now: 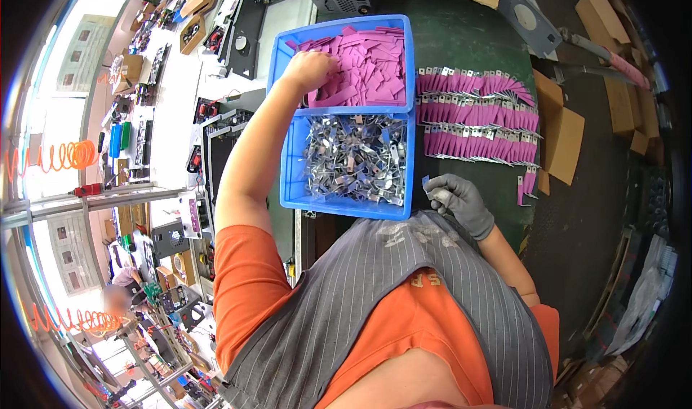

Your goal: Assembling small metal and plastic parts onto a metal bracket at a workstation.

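My bare left hand [310,70] reaches into a blue bin [409,48] of flat pink strips [371,59]. Its fingers are curled down at the strips, and whether one is between them is hidden. A grey glove covers my right hand [461,203], which is closed with a small metal bracket [427,183] pinched at the fingertips, in front of my apron. Nearer to me, a second blue bin [292,164] holds many loose metal brackets [357,156]. To the right, brackets with pink strips on them [476,113] lie overlapped in three rows, with a few more below.
The green table [447,34] carries the bins and rows. Cardboard boxes [562,138] stand at its right edge, near a pink-wrapped handle [627,70]. Black metal chassis [241,45] sit on a bench at the left. Another person [122,286] is far off at the lower left.
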The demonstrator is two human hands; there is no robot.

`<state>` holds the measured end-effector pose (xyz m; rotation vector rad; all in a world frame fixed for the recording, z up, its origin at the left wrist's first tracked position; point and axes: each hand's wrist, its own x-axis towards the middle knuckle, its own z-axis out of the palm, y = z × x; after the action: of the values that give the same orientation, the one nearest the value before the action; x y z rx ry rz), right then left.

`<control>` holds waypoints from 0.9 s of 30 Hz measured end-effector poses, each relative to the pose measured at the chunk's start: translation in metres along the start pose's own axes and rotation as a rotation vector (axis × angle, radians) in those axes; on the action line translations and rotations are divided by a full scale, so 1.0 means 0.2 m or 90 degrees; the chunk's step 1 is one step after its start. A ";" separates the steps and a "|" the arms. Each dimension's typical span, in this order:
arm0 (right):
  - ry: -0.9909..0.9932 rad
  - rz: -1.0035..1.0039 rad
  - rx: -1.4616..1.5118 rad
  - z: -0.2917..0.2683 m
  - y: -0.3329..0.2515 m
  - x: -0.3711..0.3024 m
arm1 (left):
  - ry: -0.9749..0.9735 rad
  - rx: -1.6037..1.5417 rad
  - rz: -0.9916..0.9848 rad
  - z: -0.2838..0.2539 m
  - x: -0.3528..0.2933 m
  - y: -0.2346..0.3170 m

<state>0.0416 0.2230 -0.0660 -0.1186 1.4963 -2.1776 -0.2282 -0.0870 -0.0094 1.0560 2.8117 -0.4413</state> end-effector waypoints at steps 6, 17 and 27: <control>0.035 0.013 -0.005 -0.01 0.02 0.00 | 0.155 -0.366 -0.075 -0.02 -0.06 -0.03; 0.029 0.022 -0.030 0.00 0.00 0.03 | 0.148 -0.846 -0.202 0.10 -0.05 0.30; 0.060 0.016 0.023 -0.03 0.03 0.00 | 0.155 -0.314 -0.308 -0.04 -0.05 0.48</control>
<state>0.0412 0.2258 -0.0748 0.0145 1.4999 -2.2170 -0.1574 -0.0232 -0.0225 0.3481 3.1231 0.3683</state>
